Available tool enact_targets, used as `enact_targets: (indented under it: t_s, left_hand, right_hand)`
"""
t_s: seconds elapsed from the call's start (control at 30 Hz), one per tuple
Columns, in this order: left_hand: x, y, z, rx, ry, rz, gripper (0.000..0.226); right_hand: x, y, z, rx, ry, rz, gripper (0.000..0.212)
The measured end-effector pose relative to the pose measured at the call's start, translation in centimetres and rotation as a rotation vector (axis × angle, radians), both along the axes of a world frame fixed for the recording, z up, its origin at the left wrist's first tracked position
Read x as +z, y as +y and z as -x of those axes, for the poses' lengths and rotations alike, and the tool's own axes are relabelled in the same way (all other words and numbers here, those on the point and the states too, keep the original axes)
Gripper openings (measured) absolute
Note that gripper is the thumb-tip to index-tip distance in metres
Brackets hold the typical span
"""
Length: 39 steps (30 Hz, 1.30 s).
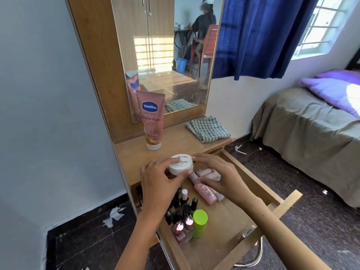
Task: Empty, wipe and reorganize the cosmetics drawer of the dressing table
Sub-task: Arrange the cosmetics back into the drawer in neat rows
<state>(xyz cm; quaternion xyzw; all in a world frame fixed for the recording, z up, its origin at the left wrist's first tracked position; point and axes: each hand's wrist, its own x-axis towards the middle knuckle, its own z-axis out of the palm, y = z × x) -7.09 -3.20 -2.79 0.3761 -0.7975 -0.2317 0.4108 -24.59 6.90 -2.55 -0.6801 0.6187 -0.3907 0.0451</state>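
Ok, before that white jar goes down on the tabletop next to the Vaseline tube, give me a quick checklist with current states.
1. White jar gripped by left hand: ok.
2. Jar lid on: ok.
3. Right hand free: ok, fingers only near the jar.
4. Bare tabletop between Vaseline tube and checked cloth: ok.
5. Drawer emptied: not ok, nail polish bottles, green-capped bottle and pink tubes remain.
6. Jar lid tight: cannot tell.

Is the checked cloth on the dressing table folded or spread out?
Folded. The checked cloth lies as a compact layered rectangle on the dressing table, beside the mirror.
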Motion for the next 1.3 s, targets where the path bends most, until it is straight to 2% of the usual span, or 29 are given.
enact_targets:
  t_s: [0.13, 0.23, 0.33, 0.43, 0.5, 0.67, 0.83, 0.93, 1.03, 1.17, 1.3]
  left_hand:
    - [0.5, 1.4, 0.8, -0.159, 0.104, -0.068, 0.041]
    - [-0.1, 1.6, 0.9, -0.24, 0.099, -0.094, 0.044]
    - [-0.9, 1.3, 0.4, -0.181, -0.154, 0.085, 0.049]
    - [-1.2, 1.2, 0.0, -0.142, -0.424, 0.158, 0.068]
    - [-1.4, 1.3, 0.0, -0.114, -0.564, 0.174, 0.071]
    - [-1.8, 1.3, 0.1, -0.088, -0.683, 0.166, 0.066]
    - [-2.0, 1.2, 0.1, -0.097, -0.726, 0.167, 0.07]
    - [-2.3, 1.0, -0.1, -0.123, -0.752, 0.165, 0.068]
    - [-2.2, 0.6, -0.4, -0.149, -0.698, 0.167, 0.063]
    - [-0.8, -0.1, -0.8, -0.056, -0.472, 0.188, 0.061]
    - [1.2, -1.9, -0.4, 0.149, -0.223, 0.212, 0.065]
  right_hand:
    - [0.4, 0.4, -0.3, -0.012, 0.08, 0.152, 0.027]
    - [1.0, 1.4, 0.7, -0.039, 0.206, 0.116, 0.024]
    - [2.1, 2.8, 2.8, -0.161, 0.334, -0.087, 0.029]
    - [2.7, 3.7, 4.5, -0.328, 0.488, -0.531, 0.031]
    - [2.1, 3.9, 4.7, -0.433, 0.578, -0.743, 0.028]
    - [-1.8, 3.3, 3.4, -0.566, 0.67, -0.895, 0.018]
    - [-3.7, 2.8, 2.6, -0.583, 0.615, -0.943, 0.009]
    - [-3.1, 2.7, 2.6, -0.57, 0.59, -0.927, 0.02]
    - [-1.2, 2.0, 2.0, -0.542, 0.472, -0.795, 0.027]
    - [1.9, -0.5, -0.5, -0.485, 0.269, -0.459, 0.019]
    - [3.5, -3.8, -3.2, -0.429, 0.18, -0.167, 0.013]
